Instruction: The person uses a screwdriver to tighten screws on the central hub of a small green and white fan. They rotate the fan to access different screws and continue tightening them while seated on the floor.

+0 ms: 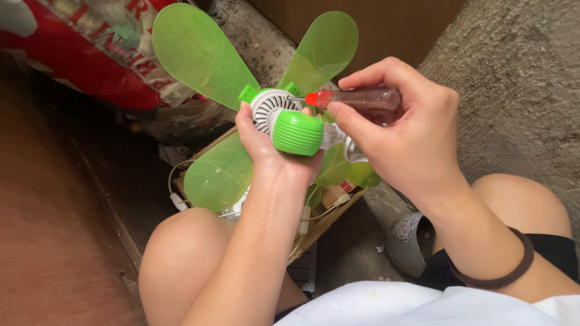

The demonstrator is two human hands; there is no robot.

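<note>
My left hand (267,147) grips a small green and white fan (279,115) by its white motor hub, just behind a ribbed green cap (297,131). Three translucent green blades (199,51) spread out from the hub. My right hand (400,130) holds a screwdriver (362,98) with a clear handle and a red collar. Its thin metal tip points left and touches the hub near a blade root. Both hands are raised above my knees.
Under the fan stands an open cardboard box (320,220) with white cables and small parts. A red and clear plastic bag (90,54) lies at the upper left. A rough concrete wall (519,78) rises on the right, beside a grey sandal (406,241).
</note>
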